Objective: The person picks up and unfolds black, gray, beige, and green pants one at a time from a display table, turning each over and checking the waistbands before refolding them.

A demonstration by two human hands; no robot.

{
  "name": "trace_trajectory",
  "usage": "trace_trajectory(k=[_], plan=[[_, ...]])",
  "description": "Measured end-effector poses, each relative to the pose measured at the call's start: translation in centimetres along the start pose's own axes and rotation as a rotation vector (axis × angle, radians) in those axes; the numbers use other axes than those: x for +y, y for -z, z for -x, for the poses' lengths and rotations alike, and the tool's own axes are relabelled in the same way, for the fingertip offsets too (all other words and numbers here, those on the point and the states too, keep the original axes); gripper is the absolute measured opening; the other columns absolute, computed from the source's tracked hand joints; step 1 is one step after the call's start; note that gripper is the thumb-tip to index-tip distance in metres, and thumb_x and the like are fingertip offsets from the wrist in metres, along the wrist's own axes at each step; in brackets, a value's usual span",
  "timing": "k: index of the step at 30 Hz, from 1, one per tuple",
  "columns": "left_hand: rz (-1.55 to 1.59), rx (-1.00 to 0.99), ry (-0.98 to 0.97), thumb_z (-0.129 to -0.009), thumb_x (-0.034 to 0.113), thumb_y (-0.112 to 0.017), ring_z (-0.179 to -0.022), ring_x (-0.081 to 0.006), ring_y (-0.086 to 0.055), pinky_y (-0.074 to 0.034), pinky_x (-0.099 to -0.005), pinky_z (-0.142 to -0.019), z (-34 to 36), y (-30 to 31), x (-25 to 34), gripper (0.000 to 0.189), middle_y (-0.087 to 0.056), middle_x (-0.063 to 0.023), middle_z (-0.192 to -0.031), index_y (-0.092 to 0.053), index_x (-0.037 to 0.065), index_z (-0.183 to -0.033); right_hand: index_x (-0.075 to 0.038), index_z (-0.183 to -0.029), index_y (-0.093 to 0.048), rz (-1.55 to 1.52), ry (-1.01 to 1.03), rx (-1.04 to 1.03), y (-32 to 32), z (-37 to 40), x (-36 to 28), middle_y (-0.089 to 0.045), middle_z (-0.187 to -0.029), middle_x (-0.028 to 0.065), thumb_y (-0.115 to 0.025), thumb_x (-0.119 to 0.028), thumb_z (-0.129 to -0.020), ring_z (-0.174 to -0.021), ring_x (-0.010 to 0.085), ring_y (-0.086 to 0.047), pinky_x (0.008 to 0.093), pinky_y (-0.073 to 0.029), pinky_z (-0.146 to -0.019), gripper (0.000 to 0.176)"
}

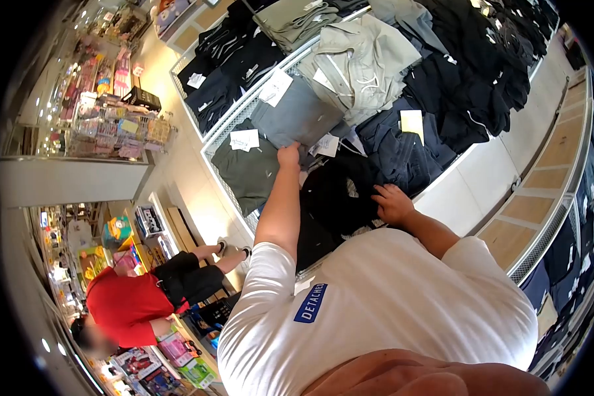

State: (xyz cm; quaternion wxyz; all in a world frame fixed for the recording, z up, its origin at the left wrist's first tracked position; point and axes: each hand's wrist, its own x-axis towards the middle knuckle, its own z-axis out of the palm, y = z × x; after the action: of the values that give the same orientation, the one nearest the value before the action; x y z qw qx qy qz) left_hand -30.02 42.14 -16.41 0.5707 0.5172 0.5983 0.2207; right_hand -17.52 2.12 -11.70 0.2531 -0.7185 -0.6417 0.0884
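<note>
My left hand (288,156) is closed on the near edge of a grey folded garment (296,113), which has a white tag (275,88) on its far corner. My right hand (394,204) rests with its fingers stretched out at the side of a rumpled black garment (336,195). A dark green folded garment (245,171) lies left of my left hand. Beyond my right hand is a pile of dark blue-grey clothes (402,148) with a pale yellow tag (412,124). The fingertips of my left hand are partly hidden by the cloth.
Beige trousers (360,63) and a heap of black clothes (465,79) fill the far part of the mesh-sided display bin (228,191). A person in a red shirt (129,303) bends by toy shelves at the left. Another clothes rack (541,171) stands at the right.
</note>
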Motion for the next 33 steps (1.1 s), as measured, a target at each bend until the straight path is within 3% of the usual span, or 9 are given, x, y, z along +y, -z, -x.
trace_trajectory(k=[6,11,14,15,19,22,26,28,33], plan=[[0.671,-0.181,-0.089,-0.08,0.004,-0.064,-0.104,-0.0275,-0.061,-0.049,-0.0423,-0.09,3.7,1.7,9.6,0.04,-0.063,-0.0137,-0.117,-0.057,-0.003,-0.119,-0.005,-0.11,-0.072,0.013,0.013,-0.007,-0.4,0.3,0.1,-0.06,-0.133,0.0194,-0.062,-0.016,-0.077,-0.118,0.038,-0.056,0.0466,-0.041,-0.108,0.035],[0.728,-0.424,-0.443,-0.081,0.002,-0.063,-0.105,-0.0259,-0.063,-0.051,-0.037,-0.088,22.5,6.1,19.4,0.052,-0.063,-0.01,-0.119,-0.053,0.003,-0.132,-0.006,-0.108,-0.072,0.018,0.012,0.014,-1.1,0.5,0.5,-0.06,-0.132,0.0184,-0.062,-0.016,-0.078,-0.118,0.0367,-0.056,0.0452,-0.041,-0.108,0.033],[-0.289,-0.387,-0.603,-0.086,0.011,-0.068,-0.094,-0.0292,-0.065,-0.051,-0.0402,-0.089,28.0,10.3,15.2,0.038,-0.068,-0.0115,-0.108,-0.06,0.003,-0.122,-0.007,-0.106,-0.073,0.001,-0.003,0.004,-0.9,0.5,0.4,-0.062,-0.128,0.0177,-0.063,-0.016,-0.077,-0.117,0.0356,-0.057,0.0442,-0.042,-0.106,0.032],[-0.564,-0.419,-0.573,-0.086,0.014,-0.072,-0.107,-0.0211,-0.061,-0.048,-0.0368,-0.097,29.4,10.7,13.6,0.042,-0.064,-0.0146,-0.12,-0.061,0.002,-0.124,-0.007,-0.107,-0.072,-0.012,-0.014,-0.014,-0.9,0.4,0.3,-0.063,-0.126,0.0172,-0.063,-0.016,-0.077,-0.116,0.0356,-0.057,0.0442,-0.043,-0.105,0.032],[-0.481,-0.743,-0.896,-0.095,0.013,-0.059,-0.122,-0.0318,-0.055,-0.04,-0.0403,-0.107,25.9,9.6,-1.9,0.037,-0.062,-0.0168,-0.128,-0.058,0.003,-0.131,-0.008,-0.111,-0.071,-0.09,0.003,-0.041,-3.9,1.8,2.6,-0.063,-0.124,0.0158,-0.063,-0.018,-0.078,-0.117,0.036,-0.056,0.0441,-0.043,-0.103,0.035],[-0.774,-0.654,-0.253,-0.095,0.015,-0.054,-0.132,-0.035,-0.052,-0.04,-0.0413,-0.11,28.9,8.2,-4.7,0.047,-0.056,-0.0254,-0.138,-0.051,-0.004,-0.138,-0.009,-0.128,-0.063,-0.092,-0.032,-0.163,-4.6,1.8,4.2,-0.059,-0.132,0.0178,-0.062,-0.031,-0.084,-0.126,0.0388,-0.05,0.0444,-0.038,-0.109,0.049],[-0.674,-0.598,-0.143,-0.096,0.03,-0.06,-0.128,-0.036,-0.055,-0.043,-0.0424,-0.108,28.2,8.5,-10.5,0.056,-0.058,-0.0229,-0.138,-0.05,-0.006,-0.138,-0.006,-0.127,-0.063,-0.018,-0.01,-0.182,-2.7,1.2,2.7,-0.059,-0.132,0.0211,-0.061,-0.03,-0.084,-0.126,0.0412,-0.049,0.0454,-0.038,-0.108,0.049],[0.651,-0.62,0.589,-0.098,0.028,-0.059,-0.13,-0.0323,-0.055,-0.042,-0.0435,-0.11,27.4,7.9,-11.0,0.049,-0.056,-0.0226,-0.14,-0.053,-0.003,-0.136,-0.004,-0.124,-0.064,-0.042,-0.018,-0.182,-1.2,0.8,1.2,-0.059,-0.131,0.0222,-0.061,-0.027,-0.083,-0.125,0.0415,-0.05,0.0462,-0.038,-0.108,0.047],[0.656,-0.336,0.465,-0.098,0.027,-0.061,-0.115,-0.0279,-0.063,-0.049,-0.0391,-0.1,23.1,7.7,-13.1,0.043,-0.064,-0.0179,-0.127,-0.058,-0.003,-0.127,-0.002,-0.127,-0.059,-0.039,-0.044,-0.18,-1.0,0.7,0.9,-0.056,-0.132,0.0248,-0.061,-0.021,-0.082,-0.126,0.0418,-0.051,0.0457,-0.037,-0.111,0.05]])
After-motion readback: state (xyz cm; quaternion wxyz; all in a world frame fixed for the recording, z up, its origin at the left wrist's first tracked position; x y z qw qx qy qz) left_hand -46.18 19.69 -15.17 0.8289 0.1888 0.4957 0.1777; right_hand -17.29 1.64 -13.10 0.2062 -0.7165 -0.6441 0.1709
